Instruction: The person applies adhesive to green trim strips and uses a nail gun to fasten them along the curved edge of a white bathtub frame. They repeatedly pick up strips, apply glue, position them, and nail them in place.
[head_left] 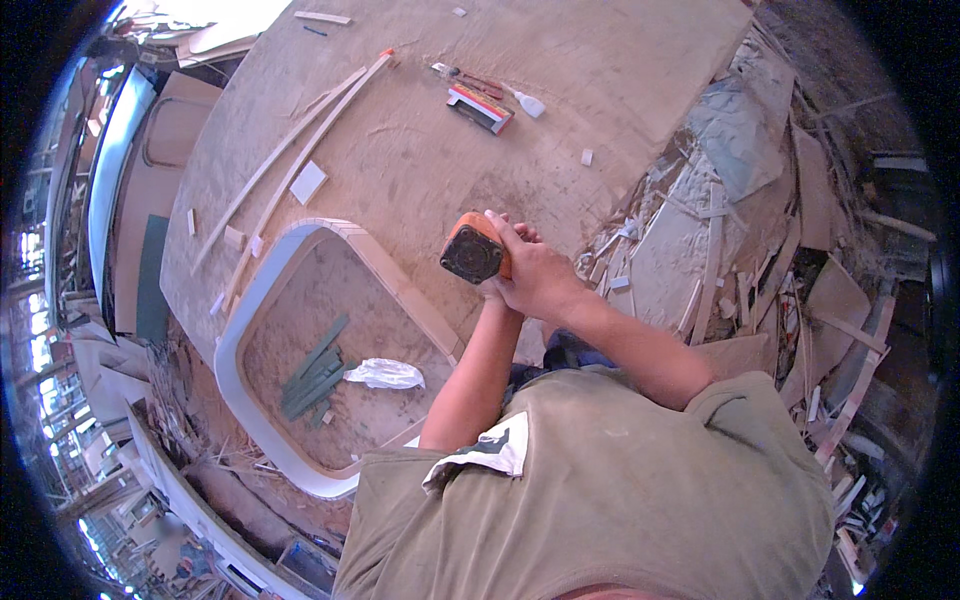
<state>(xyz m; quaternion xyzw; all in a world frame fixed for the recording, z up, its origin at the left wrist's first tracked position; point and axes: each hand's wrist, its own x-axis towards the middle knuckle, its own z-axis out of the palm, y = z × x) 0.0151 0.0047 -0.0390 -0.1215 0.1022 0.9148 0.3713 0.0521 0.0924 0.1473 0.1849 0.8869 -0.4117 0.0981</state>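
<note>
Fingers of the right hand are wrapped closed over the top and right side of an orange power tool; I read this as a firm grasp. The left hand sits under and behind the tool, mostly hidden by it and by the right hand, so I cannot tell how its fingers are set or whether they grip.

Head view: the tool is held just above the near right edge of the large plywood table, its dark round end facing the camera. Left of the tool, a curved white-edged wooden frame lies on the table, with its near end beyond the table's edge. Inside the frame lie several green strips and, just to their right, a crumpled white plastic bag. Long thin wooden slats lie diagonally on the table, far from the frame. At the far side, a red and white box rests beside a small white bottle. Wood offcuts cover the floor to the right.
</note>
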